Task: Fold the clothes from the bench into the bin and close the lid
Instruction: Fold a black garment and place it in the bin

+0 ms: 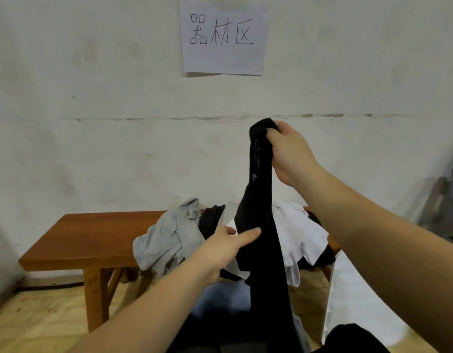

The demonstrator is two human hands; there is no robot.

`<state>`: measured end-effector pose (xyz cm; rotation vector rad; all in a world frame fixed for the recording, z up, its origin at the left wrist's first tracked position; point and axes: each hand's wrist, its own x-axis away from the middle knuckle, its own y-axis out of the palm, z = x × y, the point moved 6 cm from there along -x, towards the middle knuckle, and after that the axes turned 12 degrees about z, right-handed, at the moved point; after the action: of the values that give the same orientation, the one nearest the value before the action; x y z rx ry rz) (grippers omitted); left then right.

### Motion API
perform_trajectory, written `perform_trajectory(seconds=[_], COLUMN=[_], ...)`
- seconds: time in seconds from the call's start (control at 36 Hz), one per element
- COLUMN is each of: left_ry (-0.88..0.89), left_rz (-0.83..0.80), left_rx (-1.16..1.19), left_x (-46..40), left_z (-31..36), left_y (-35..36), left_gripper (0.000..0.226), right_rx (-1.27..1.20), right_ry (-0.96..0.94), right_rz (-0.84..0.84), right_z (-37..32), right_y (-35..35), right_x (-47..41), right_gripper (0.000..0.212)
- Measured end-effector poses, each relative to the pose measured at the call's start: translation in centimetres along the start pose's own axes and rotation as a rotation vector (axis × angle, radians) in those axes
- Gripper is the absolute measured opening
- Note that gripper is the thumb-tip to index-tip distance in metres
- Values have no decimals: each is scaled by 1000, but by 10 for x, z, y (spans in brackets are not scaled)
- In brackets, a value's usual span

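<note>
Right hand (289, 151) fingers clamped on top of one black garment (261, 225), left hand (228, 248) fingers pinching it lower down. Below the fingers, two more pieces on the tabletop (75, 240): one grey shirt (166, 240), one white shirt (299, 233).

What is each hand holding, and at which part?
The right hand grips the top end of a long black garment, which hangs down. The left hand holds the same garment around its middle.
</note>
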<state>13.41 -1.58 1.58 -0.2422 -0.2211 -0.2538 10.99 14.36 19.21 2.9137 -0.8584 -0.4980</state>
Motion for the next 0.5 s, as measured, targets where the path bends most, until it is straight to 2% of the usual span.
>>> perform_trajectory(seconds=[0.08, 0.14, 0.22, 0.28, 0.36, 0.42, 0.5], left_ry=[-22, 10, 96, 127, 114, 90, 98], left_rz=[-26, 0, 12, -33, -110, -85, -12], left_rx=[28, 35, 157, 340, 671, 822, 900], left_x=[-4, -6, -8, -11, -16, -18, -17], left_z=[-8, -6, 6, 19, 40, 54, 77], left_y=[12, 13, 7, -2, -23, -39, -63], left_gripper=[28, 16, 9, 10, 22, 29, 17], right_rx=[-20, -37, -22, -8, 6, 17, 54], right_ry=[-4, -9, -16, -29, -10, 21, 73], right_rz=[17, 34, 53, 74, 97, 103, 117], right_z=[-5, -7, -9, -9, -5, 0, 7], right_y=[-1, -4, -12, -20, -33, -41, -52], right_x=[-1, -3, -7, -11, -16, -20, -25], right_gripper=[18, 18, 18, 17, 17, 16, 12])
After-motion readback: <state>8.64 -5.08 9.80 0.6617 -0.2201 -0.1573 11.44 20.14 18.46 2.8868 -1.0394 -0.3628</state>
